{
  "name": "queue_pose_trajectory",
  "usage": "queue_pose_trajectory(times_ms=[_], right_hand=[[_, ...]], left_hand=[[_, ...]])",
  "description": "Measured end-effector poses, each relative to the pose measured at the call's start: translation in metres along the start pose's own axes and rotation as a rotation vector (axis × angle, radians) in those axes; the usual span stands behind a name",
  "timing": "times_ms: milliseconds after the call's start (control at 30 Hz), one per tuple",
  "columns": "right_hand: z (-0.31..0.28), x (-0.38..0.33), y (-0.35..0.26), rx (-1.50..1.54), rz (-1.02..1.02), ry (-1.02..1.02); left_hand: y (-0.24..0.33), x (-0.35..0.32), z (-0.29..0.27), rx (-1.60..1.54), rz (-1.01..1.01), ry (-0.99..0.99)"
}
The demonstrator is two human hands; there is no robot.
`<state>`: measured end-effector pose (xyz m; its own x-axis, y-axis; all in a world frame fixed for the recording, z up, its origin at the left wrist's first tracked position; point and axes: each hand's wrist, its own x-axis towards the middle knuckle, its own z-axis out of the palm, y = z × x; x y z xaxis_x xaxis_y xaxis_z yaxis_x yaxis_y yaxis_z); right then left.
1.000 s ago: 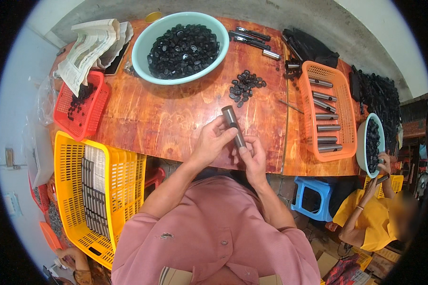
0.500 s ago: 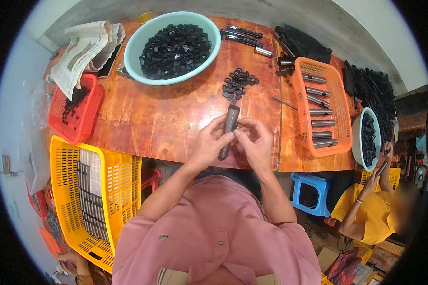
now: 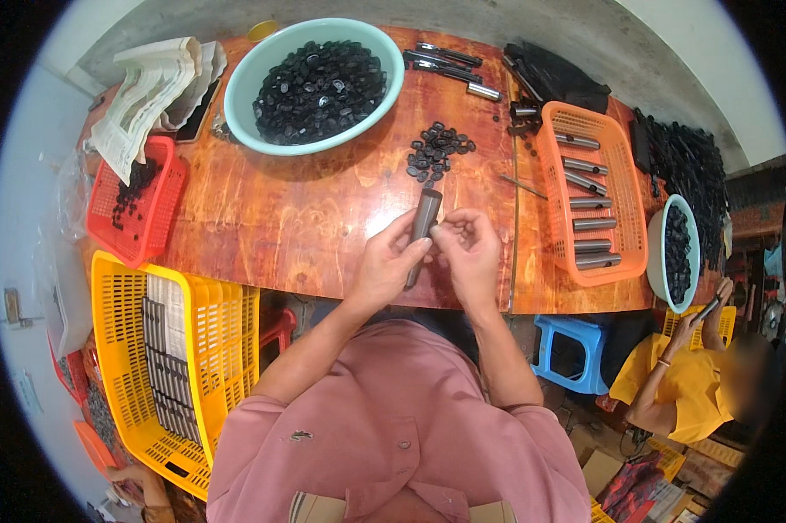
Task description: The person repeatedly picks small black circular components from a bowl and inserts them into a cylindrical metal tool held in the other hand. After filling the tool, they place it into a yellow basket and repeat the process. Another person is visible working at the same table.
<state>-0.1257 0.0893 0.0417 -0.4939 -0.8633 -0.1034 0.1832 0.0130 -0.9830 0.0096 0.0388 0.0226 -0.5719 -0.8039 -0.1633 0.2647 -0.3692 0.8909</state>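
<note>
My left hand [image 3: 384,266] grips a dark grey metal tube [image 3: 425,218] around its lower half and holds it nearly upright over the front of the wooden table [image 3: 288,222]. My right hand [image 3: 471,253] is beside the tube, fingertips pinched near its middle; whether a small black part sits between them I cannot tell. A loose heap of small black caps [image 3: 437,152] lies just beyond the tube's top end.
A teal bowl [image 3: 245,83] full of black caps stands at the back. An orange tray [image 3: 550,187] of metal tubes is at the right, a red basket [image 3: 162,205] at the left, a yellow crate [image 3: 114,349] below it. A person in yellow [image 3: 685,383] works at lower right.
The tube has swung from leaning left to nearly upright, and both hands have shifted slightly right and closer together on it.
</note>
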Motion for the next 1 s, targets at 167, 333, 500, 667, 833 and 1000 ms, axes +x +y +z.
queue_pose_trajectory(times_ms=[167, 333, 500, 667, 833, 1000], right_hand=[[-0.017, 0.006, 0.015, -0.090, -0.097, 0.054], [-0.018, -0.003, 0.018, -0.069, -0.023, -0.015], [-0.016, -0.007, 0.027, -0.155, -0.069, -0.046], [-0.019, -0.005, 0.042, -0.165, -0.076, -0.057], [-0.021, -0.004, 0.053, -0.197, -0.064, -0.081], [-0.019, -0.007, 0.057, -0.332, -0.114, -0.078]], left_hand=[[-0.001, 0.001, -0.005, -0.028, -0.099, -0.050], [0.005, 0.001, -0.001, 0.069, -0.147, 0.020], [-0.001, 0.000, -0.008, 0.204, -0.046, 0.021], [0.007, 0.003, -0.006, 0.097, -0.171, 0.060], [0.000, 0.002, -0.012, 0.233, -0.088, -0.017], [-0.001, 0.005, -0.011, 0.050, -0.144, 0.019]])
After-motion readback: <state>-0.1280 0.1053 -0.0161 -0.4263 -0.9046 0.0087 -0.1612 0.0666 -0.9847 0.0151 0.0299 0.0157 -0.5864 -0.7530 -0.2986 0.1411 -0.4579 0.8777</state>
